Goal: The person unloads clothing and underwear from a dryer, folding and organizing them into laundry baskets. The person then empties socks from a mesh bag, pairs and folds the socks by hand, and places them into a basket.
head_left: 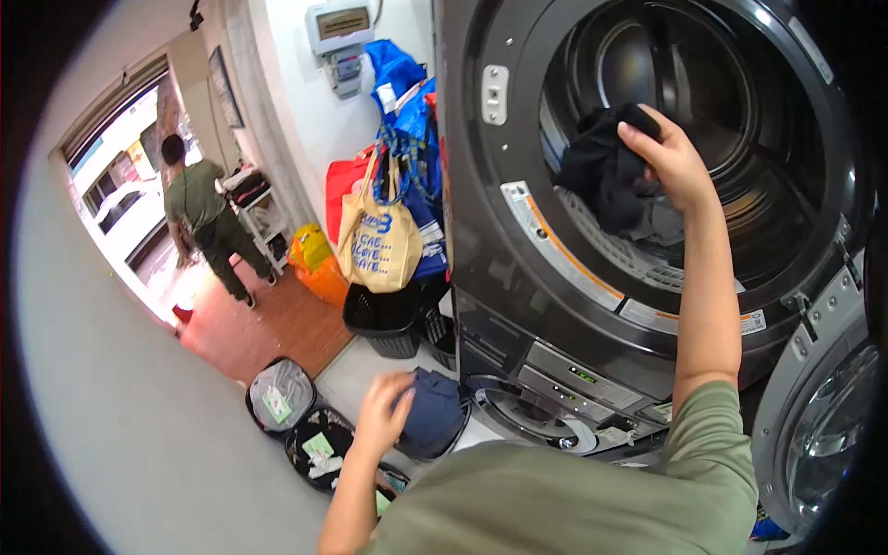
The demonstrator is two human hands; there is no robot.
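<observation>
My right hand (673, 159) grips a bunched black garment (599, 176) at the opening of the upper dryer drum (731, 111). Below that garment, grey cloth (664, 222) lies on the drum's lower rim. Down at the left, my left hand (381, 413) is loosely curled, its fingers apart, with nothing visible in it. It is beside dark blue cloth (431, 412) heaped in a basket on the floor; whether they touch I cannot tell.
The round dryer door (823, 435) hangs open at right. A lower machine (527, 407) stands beneath. Baskets with laundry (280, 396) line the wall. Bags (379, 240) hang above a black basket (379, 319). Another person (208, 208) stands near the doorway.
</observation>
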